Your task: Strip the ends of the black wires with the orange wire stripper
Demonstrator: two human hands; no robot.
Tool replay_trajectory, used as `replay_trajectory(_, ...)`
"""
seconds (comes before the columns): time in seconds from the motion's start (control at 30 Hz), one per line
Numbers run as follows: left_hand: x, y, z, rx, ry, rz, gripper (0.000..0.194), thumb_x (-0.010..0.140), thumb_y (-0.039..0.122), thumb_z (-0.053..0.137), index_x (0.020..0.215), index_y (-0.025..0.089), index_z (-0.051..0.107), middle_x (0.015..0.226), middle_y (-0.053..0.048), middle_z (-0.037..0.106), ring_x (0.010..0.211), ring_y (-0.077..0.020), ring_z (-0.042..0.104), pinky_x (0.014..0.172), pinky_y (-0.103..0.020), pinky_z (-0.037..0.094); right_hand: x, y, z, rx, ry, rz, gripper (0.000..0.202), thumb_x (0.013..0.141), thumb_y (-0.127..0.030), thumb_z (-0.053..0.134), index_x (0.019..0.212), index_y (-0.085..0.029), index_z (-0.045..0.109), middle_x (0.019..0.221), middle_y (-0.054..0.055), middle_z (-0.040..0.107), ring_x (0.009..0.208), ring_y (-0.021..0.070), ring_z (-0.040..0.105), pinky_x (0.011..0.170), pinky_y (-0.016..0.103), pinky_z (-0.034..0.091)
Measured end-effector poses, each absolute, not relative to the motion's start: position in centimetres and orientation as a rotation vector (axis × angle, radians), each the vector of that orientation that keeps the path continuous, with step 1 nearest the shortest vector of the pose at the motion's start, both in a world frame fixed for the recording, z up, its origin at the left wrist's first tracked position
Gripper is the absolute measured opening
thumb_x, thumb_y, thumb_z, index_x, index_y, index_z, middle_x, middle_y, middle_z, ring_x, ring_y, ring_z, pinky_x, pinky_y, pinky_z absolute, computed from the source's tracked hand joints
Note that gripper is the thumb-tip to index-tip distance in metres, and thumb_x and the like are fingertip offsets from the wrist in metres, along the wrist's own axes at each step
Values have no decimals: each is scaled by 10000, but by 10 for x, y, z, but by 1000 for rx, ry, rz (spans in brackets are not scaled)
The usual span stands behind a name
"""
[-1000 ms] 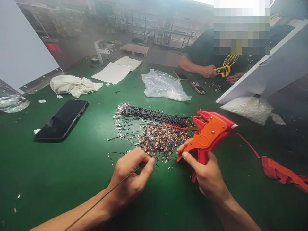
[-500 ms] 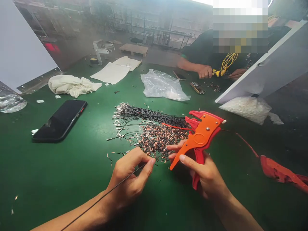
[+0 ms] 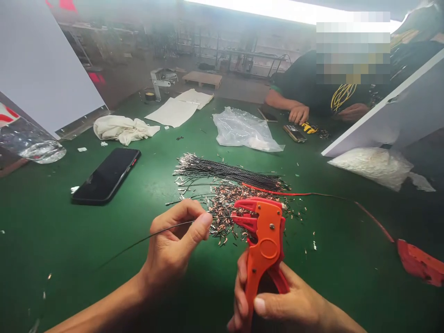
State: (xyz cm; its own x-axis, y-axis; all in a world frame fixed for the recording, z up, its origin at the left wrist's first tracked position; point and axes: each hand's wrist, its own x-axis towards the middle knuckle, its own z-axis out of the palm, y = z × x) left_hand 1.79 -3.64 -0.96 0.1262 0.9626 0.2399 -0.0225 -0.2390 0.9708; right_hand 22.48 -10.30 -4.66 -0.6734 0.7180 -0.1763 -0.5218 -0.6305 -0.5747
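One wire (image 3: pixel 139 242), tip indistinct, pinched by left hand (image 3: pixel 173 246), right hand (image 3: pixel 291 303) around stripper (image 3: pixel 266 236)

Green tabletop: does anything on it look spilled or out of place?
Yes, mildly: a loose heap of short black and copper-coloured wire scraps lies uncontained beside the bundle of long black wires, with stray bits scattered around it on the green tabletop. I see no obvious damage.

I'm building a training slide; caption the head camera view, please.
Left hand pinching a dark wire, right hand gripping red-and-orange pliers above a green table.
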Motion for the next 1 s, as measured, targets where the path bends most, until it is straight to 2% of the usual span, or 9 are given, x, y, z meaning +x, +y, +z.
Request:
replay_trajectory(0.13,16,-37,-12,1406,933,1234,250,924,284,581,689,199,564,620,22,501,605,-121,466,563,-267,385,225,-104,-45,-587,-749,2325,289,783,-222,792,1000,-145,616,881,60,693,846,177,668,852,401,486)
replay_trajectory(0.27,15,-37,-11,1415,922,1196,255,919,288,575,680,203,551,607,21,480,588,-127,438,545,-277,359,221,-99,-36,-704,-938,2315,298,774,-358,775,933,-141,649,836,53,682,820,189,651,884,410,487)
replay_trajectory(0.5,15,-37,-10,1439,915,1131,254,919,295,564,681,206,553,611,17,473,595,-137,442,556,-290,359,216,-79,-21,-705,-1049,2323,419,773,-453,761,1039,-165,616,845,58,688,868,223,666,854,396,508)
replay_trajectory(0.63,16,-37,-9,1414,903,1129,260,925,298,563,683,202,547,617,17,481,591,-130,451,554,-285,368,223,-88,-27,-711,-948,2314,413,756,-417,791,1024,-167,600,823,46,681,813,201,667,790,358,517)
replay_trajectory(0.77,17,-38,-6,1555,948,1279,197,910,185,556,714,204,552,622,27,472,596,-117,448,556,-271,362,224,-101,-42,-649,-754,2280,344,747,-287,821,965,-158,590,790,25,672,722,143,657,708,290,504)
replay_trajectory(0.9,21,-44,-5,1828,942,1359,165,859,66,561,760,198,565,622,35,479,577,-99,443,547,-254,359,220,-103,-48,-570,-569,2233,306,796,-209,777,1018,-172,570,817,18,674,737,160,686,711,343,541)
replay_trajectory(1.0,25,-47,-7,1941,937,1332,181,843,47,567,728,185,543,604,37,483,559,-88,444,532,-237,361,218,-103,-47,-586,-545,2197,291,808,-191,760,1028,-171,572,816,20,679,722,167,694,678,337,549)
